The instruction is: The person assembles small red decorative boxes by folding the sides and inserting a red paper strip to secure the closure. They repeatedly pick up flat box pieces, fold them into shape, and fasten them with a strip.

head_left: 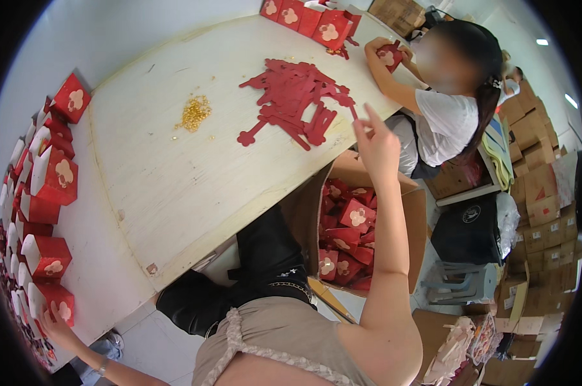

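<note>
At the lower left, my left hand [56, 327] has its fingers on a red box [60, 297] with a pale flower-like patch and a white side, the nearest in a row of such boxes. My right hand [378, 145] is raised over the right table edge, index finger stretched out and fingers apart. Close to its fingertips lies the end of a red flower-ended strip [344, 98], at the edge of a heap of red strips [291, 90]. No grip on that strip can be made out. Left of the heap are small gold pieces [196, 113].
Below my right forearm stands an open cardboard carton [412, 225] full of red boxes [357, 215]. Across the corner, a co-worker [449, 122] holds a red box [389, 56]. More red boxes [304, 22] line the far edge. Stacked cartons [535, 135] and a grey stool [461, 283] stand right.
</note>
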Motion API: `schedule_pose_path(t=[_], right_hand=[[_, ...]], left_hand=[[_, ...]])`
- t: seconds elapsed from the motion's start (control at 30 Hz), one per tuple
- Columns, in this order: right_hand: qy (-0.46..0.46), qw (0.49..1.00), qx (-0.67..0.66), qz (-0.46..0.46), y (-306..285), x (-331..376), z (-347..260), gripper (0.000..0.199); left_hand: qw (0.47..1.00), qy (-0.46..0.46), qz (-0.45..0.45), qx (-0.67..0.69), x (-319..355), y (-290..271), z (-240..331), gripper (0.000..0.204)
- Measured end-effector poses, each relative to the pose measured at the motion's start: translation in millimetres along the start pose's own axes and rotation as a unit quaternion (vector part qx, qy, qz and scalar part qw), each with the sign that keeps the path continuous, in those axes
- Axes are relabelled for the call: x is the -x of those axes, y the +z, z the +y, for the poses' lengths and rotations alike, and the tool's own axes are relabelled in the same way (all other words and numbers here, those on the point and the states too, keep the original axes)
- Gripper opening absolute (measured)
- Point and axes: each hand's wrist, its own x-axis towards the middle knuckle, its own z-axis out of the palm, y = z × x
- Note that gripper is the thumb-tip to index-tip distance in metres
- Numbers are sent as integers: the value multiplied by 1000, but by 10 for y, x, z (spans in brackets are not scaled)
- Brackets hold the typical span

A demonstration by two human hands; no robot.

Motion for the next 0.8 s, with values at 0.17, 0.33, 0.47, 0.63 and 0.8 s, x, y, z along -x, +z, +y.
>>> schedule_pose_path(t=[0.17, 0.33, 0.47, 0.63, 0.8], right_hand=[[-222, 949, -206, -83, 474, 290, -704, 22], [-357, 761, -475, -261, 1039, 852, -1693, 44], [-226, 634, -610, -418, 1484, 1052, -1823, 56], [-180, 630, -647, -390, 1574, 1079, -1791, 54], [-103, 623, -672, -386, 1701, 1114, -1895, 40]], left_hand=[[983, 125, 127, 51, 463, -699, 1145, 20], [904, 212, 79, 362, 682, -780, 2713, 23], [867, 249, 73, 426, 696, -876, 3429, 45], [641, 40, -59, 765, 649, -276, 3341, 90], [600, 5, -213, 771, 635, -88, 3334, 65]])
